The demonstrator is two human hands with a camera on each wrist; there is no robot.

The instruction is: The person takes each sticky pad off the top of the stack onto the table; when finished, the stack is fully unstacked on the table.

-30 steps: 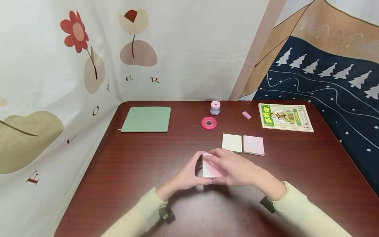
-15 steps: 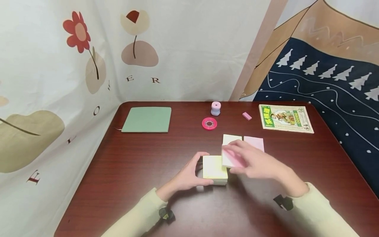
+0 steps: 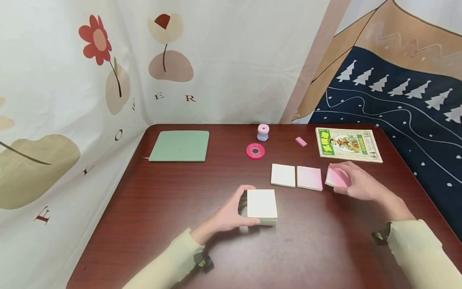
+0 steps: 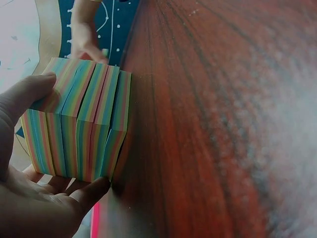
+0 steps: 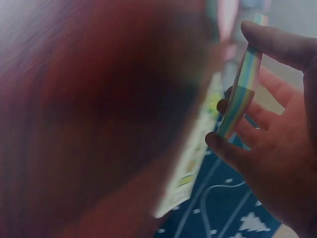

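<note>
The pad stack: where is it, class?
In the head view, the stack sits right of centre, gripped by the left hand, nearer the person than the single cream pad.

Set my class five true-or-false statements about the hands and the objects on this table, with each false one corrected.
1. The left hand grips a pad stack. True.
2. The right hand holds nothing. False: the right hand holds a striped-edge pad.
3. A pale pad and a pink pad lie side by side. True.
4. The green notebook lies open. False: the green notebook is closed.
5. The spool lies on its side. False: the spool stands upright.
</note>
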